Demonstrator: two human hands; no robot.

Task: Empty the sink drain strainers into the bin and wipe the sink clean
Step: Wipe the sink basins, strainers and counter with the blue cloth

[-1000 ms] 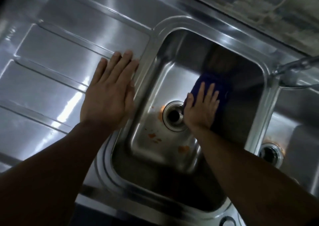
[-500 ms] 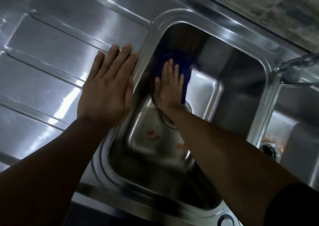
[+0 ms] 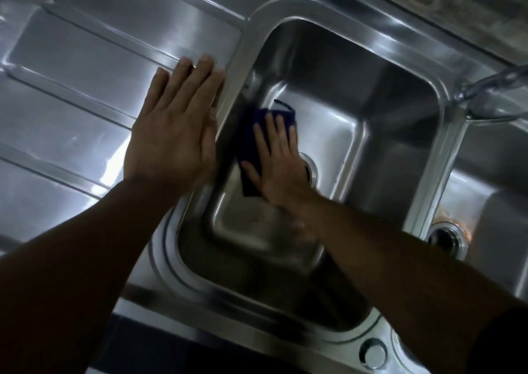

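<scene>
Left hand, right hand, both flat.

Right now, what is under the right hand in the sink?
A dark blue cloth, pressed flat on the sink floor by the right hand, its edges showing past the fingers. The hand covers the cloth's middle and part of the drain.

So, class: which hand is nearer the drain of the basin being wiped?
The right. The right hand presses the cloth on the basin floor, beside the drain and overlapping its edge; the left hand lies flat on the drainboard, outside the basin's rim.
</scene>
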